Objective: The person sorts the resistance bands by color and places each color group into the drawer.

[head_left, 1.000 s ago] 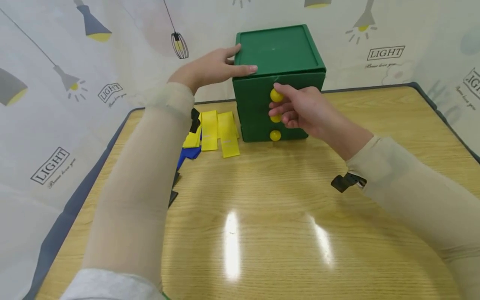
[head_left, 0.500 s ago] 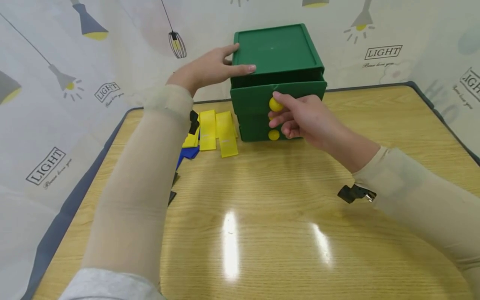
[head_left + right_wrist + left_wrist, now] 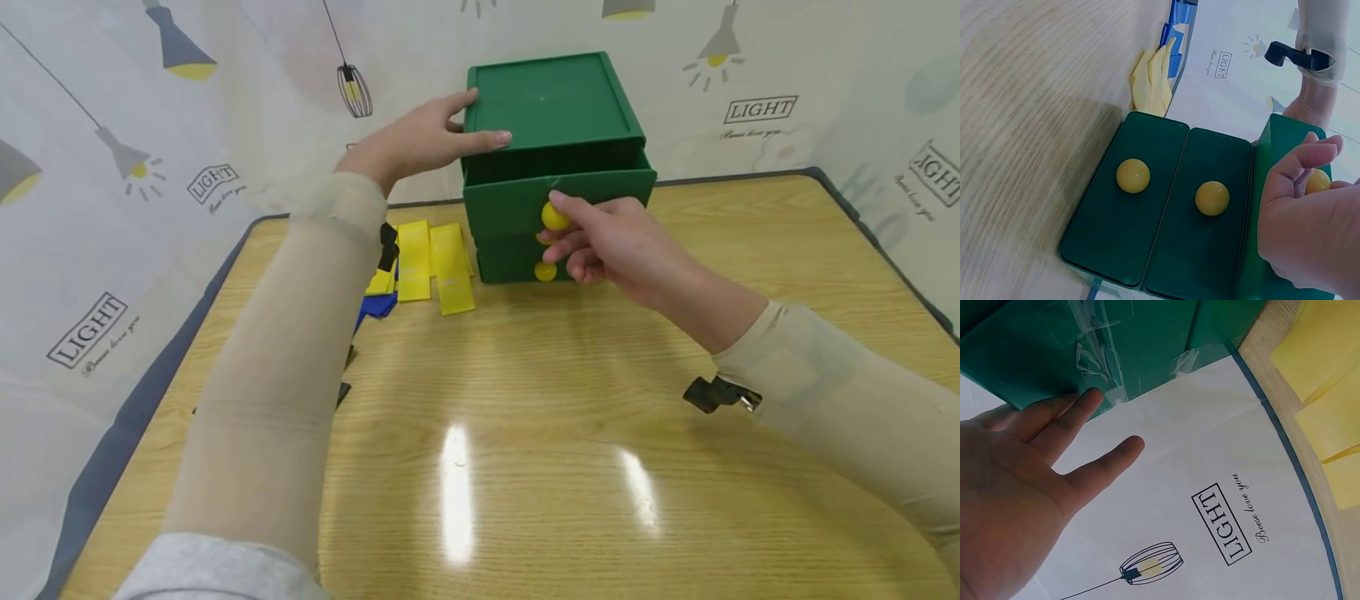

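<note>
A green drawer cabinet with yellow ball knobs stands at the back of the table. Its top drawer is pulled partway out, and the dark inside shows as a narrow gap. My right hand pinches that drawer's knob between thumb and fingers. In the right wrist view the middle knob and bottom knob sit on drawers that are flush. My left hand rests on the cabinet's top left edge, thumb on top. The left wrist view shows its fingers extended along the taped side.
Yellow strips lie left of the cabinet, beside blue pieces. Black pieces are partly hidden by my left forearm. A wall covering with printed lamps rises behind the wooden table.
The top drawer, flush a second ago, has slid out toward me with my right hand on its knob. My left hand has stayed on the cabinet.
</note>
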A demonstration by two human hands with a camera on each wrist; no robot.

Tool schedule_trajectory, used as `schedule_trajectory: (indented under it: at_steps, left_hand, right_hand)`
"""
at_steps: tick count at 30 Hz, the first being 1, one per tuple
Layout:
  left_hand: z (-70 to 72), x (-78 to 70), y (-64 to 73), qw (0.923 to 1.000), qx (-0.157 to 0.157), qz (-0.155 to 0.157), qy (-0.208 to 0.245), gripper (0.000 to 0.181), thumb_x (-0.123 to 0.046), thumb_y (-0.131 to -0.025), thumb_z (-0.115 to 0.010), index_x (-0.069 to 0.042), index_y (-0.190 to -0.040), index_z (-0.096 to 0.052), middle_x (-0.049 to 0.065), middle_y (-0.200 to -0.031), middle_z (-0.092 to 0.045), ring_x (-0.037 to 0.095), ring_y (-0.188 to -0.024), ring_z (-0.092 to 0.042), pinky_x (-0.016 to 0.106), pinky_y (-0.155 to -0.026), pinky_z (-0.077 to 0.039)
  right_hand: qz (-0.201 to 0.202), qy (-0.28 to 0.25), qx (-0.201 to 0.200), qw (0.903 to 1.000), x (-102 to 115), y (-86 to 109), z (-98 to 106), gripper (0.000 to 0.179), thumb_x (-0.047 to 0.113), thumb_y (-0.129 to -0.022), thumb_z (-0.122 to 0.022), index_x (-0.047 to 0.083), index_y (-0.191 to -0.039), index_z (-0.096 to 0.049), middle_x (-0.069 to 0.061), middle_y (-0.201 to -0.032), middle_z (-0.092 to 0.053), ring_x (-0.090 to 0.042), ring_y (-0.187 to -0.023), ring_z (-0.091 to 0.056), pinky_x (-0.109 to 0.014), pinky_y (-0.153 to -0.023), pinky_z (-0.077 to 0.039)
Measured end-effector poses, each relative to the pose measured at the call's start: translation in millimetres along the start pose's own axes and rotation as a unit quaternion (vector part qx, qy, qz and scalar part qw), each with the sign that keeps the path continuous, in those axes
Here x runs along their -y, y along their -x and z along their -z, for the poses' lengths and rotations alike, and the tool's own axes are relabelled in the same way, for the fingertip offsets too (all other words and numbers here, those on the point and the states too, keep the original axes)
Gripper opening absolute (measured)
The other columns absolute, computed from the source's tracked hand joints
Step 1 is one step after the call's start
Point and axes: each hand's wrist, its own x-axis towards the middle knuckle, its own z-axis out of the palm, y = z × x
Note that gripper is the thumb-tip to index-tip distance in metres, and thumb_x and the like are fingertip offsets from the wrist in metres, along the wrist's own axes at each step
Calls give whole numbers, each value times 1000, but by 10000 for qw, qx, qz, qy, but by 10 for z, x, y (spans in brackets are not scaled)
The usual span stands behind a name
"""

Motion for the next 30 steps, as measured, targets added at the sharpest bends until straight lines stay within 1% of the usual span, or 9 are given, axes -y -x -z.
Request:
schedule_trajectory:
  at_steps: [7,10,16,21,26,30]
  left_hand:
    - [-18,-1,-21,10000,10,12,91,102,-77,-96,-55,-41,-170,5,-4,-181,-11,19,-168,-18,50,-136,-19]
    - [-23,13,-23,9999,-7,22,104,102,-77,-96,-55,-41,-170,5,-3,-181,-11,19,-168,-19,50,-136,-19]
    - [-43,9,-23,9999,-57,76,48,101,-79,-96,-54,-42,-170,4,-2,-180,-15,21,-167,-20,52,-135,-21]
    - [-46,0,-25,9999,-87,140,37,100,-79,-95,-54,-44,-169,4,-2,-180,-16,21,-167,-20,53,-135,-21]
    - [-51,12,-27,9998,-141,102,65,100,-79,-95,-55,-45,-169,3,-2,-180,-16,20,-167,-21,53,-135,-22]
    - [-57,38,-23,9998,-192,84,57,100,-79,-95,-55,-45,-170,2,-2,-180,-16,20,-167,-22,53,-134,-24]
  right_hand:
    - [38,101,3,9999,-32,41,-21,66,62,-103,-59,-2,-117,-71,-1,-84,-78,-12,-59,-58,-21,-61,-52]
    - [33,166,25,9999,-51,89,-31,67,62,-103,-59,-2,-117,-71,-1,-84,-78,-12,-59,-58,-22,-61,-52]
    - [18,319,33,9995,-124,246,-20,70,65,-102,-58,-2,-118,-71,-1,-84,-78,-14,-61,-58,-24,-63,-52]
    - [60,354,65,9993,-177,409,-26,70,64,-103,-58,-3,-117,-72,-3,-84,-78,-15,-60,-57,-27,-61,-52]
    - [135,396,239,9988,-219,521,-42,66,61,-104,-59,-2,-117,-73,0,-82,-78,-14,-59,-57,-28,-60,-53]
    - [181,441,410,9980,-248,565,-60,63,58,-106,-57,-2,-119,-72,2,-82,-78,-14,-59,-57,-28,-60,-53]
